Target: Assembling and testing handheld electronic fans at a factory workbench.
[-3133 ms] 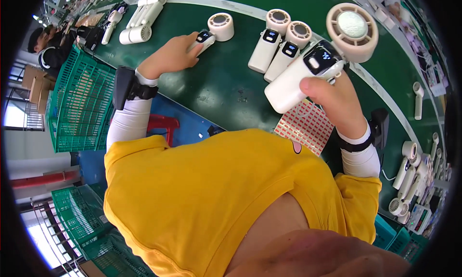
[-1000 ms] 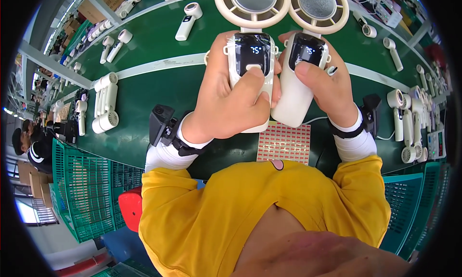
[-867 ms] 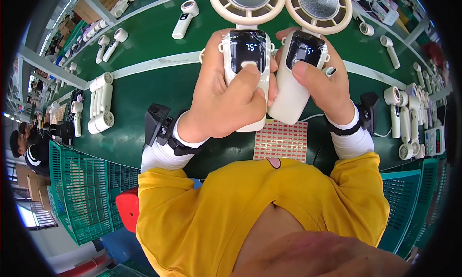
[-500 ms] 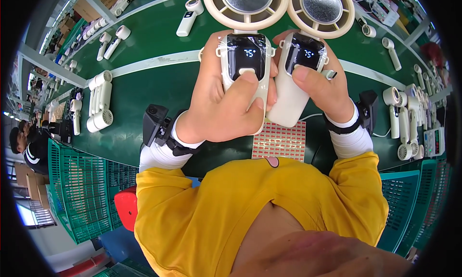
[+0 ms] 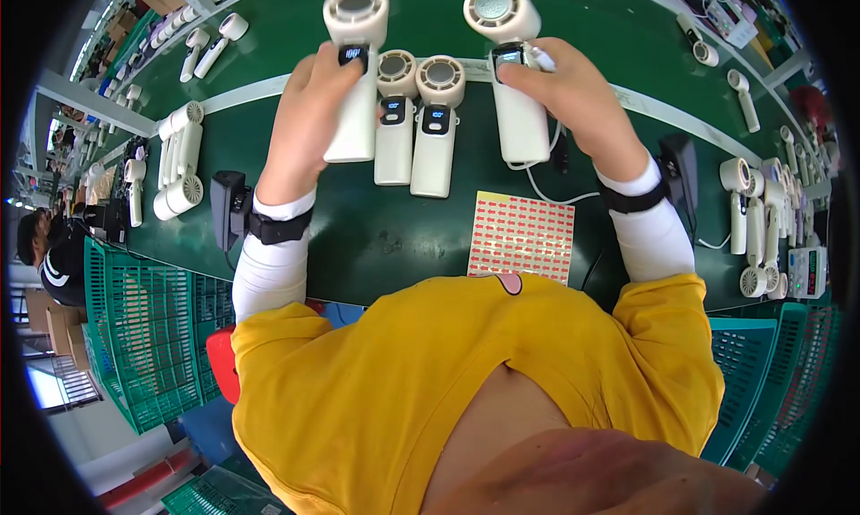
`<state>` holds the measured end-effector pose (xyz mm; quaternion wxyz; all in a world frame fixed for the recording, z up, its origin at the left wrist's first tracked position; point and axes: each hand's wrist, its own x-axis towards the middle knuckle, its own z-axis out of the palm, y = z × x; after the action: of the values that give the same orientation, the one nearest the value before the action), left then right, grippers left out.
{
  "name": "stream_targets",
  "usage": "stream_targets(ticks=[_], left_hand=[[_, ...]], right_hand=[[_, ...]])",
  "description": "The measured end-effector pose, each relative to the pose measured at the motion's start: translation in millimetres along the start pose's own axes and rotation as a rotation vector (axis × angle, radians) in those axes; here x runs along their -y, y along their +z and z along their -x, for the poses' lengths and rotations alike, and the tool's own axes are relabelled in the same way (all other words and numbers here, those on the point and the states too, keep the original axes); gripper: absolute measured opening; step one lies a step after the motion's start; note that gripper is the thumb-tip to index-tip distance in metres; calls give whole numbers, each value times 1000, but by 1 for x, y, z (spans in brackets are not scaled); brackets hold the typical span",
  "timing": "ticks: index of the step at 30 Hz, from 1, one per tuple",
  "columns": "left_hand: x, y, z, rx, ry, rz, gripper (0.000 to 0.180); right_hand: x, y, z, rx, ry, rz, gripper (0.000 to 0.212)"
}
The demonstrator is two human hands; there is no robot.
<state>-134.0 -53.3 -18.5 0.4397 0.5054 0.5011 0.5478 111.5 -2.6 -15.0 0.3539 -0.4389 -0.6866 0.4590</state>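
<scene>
My left hand (image 5: 305,121) grips a white handheld fan (image 5: 353,112) by its handle, thumb on the small lit screen, down at the green table (image 5: 385,237). My right hand (image 5: 573,98) grips a second white handheld fan (image 5: 520,125), thumb on its screen. Between the two held fans lie two more white fans (image 5: 394,139) (image 5: 434,148) side by side on the table, their screens lit. A sheet of small red stickers (image 5: 521,237) lies on the table near my body.
More white fans lie in a bundle at the left (image 5: 179,170), along the far belt (image 5: 210,49) and stacked at the right edge (image 5: 757,237). A white cable (image 5: 551,193) runs under my right wrist. Green plastic crates (image 5: 143,336) stand at my left; a person (image 5: 49,246) sits beyond.
Both hands have gone from holding the two fans up close to my face down and forward to the table, now flanking the two fans that lie there.
</scene>
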Motion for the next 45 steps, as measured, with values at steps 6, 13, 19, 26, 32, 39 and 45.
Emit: stream_targets(ticks=[6,13,19,26,32,39,45], left_hand=[[56,-31,-5,-162,-187,-435,29],[79,-22,7,-185,7,-895,30],[60,-22,4,-154,80,-1121,33],[60,-94,-64,-84,-151,-934,32],[65,-74,-171,128,199,-1280,31],[59,16,-214,241,22,-1522,43],[61,-14,-233,314,-296,-544,30]], right_hand=[[-29,23,-8,113,197,-120,38],[-27,20,-15,357,312,184,41],[-52,15,-22,365,-34,441,41],[-25,0,-10,437,-81,600,39],[-30,-2,-7,415,-138,725,33],[-47,7,-9,337,-213,974,13],[-59,14,-16,395,-211,909,9]])
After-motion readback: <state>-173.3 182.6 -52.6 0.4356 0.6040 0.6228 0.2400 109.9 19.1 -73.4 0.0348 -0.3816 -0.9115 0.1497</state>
